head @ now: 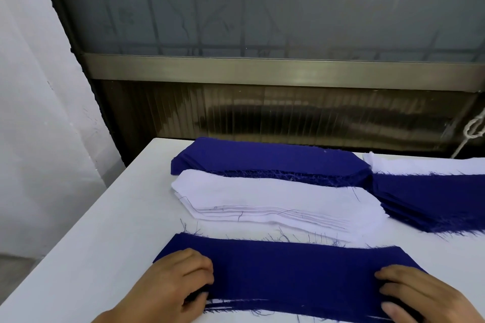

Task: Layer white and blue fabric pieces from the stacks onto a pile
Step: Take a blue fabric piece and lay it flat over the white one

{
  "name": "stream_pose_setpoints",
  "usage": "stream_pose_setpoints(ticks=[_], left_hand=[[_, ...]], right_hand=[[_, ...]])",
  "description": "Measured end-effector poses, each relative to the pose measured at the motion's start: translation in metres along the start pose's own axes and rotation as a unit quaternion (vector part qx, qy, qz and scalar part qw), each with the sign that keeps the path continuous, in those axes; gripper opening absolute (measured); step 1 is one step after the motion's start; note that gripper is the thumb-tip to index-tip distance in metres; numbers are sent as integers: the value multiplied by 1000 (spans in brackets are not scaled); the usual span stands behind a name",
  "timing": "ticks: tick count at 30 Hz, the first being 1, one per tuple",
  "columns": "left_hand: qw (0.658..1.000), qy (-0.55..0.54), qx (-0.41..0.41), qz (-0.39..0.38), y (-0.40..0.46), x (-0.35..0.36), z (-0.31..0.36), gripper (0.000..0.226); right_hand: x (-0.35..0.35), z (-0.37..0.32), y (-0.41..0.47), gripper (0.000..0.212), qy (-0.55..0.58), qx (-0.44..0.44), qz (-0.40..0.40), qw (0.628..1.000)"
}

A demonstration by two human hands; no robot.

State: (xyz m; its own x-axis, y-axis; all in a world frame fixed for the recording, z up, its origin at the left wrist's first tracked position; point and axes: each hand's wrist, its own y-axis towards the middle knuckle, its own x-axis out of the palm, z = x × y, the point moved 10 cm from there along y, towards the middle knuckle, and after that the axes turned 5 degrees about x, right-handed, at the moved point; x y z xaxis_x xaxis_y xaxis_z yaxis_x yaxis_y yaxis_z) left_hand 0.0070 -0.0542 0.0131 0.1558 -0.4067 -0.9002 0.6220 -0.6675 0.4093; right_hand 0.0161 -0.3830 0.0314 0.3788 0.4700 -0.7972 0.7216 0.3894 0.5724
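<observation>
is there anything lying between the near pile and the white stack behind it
Nothing solid. Only bare table and loose blue threads lie between the pile, held by the left hand and right hand, and the white stack.

No readable text or labels anywhere.

matt blue cloth pile [288, 270] with frayed edges, smooth table [91, 244].

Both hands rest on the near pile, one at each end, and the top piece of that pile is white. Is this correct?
Not quite. The head view shows the left hand and right hand at the ends of the near pile, but its top piece is blue, not white.
</observation>
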Motion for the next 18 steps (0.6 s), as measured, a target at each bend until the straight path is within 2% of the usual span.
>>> stream_pose_setpoints(ticks=[10,13,15,16,18], left_hand=[[1000,1,16,-10,6,-2,6,9],[1000,-15,2,-11,8,-5,3,18],[999,-39,-11,0,9,-7,-1,13],[999,-50,-20,2,9,-7,-4,10],[997,-60,-44,3,11,-5,-13,12]], right_hand=[[2,5,-1,43,-13,10,2,1000],[0,14,-2,48,-25,49,18,998],[0,23,-2,52,-59,90,14,994],[0,28,-2,50,-79,116,5,990],[-9,39,0,32,-126,163,4,979]])
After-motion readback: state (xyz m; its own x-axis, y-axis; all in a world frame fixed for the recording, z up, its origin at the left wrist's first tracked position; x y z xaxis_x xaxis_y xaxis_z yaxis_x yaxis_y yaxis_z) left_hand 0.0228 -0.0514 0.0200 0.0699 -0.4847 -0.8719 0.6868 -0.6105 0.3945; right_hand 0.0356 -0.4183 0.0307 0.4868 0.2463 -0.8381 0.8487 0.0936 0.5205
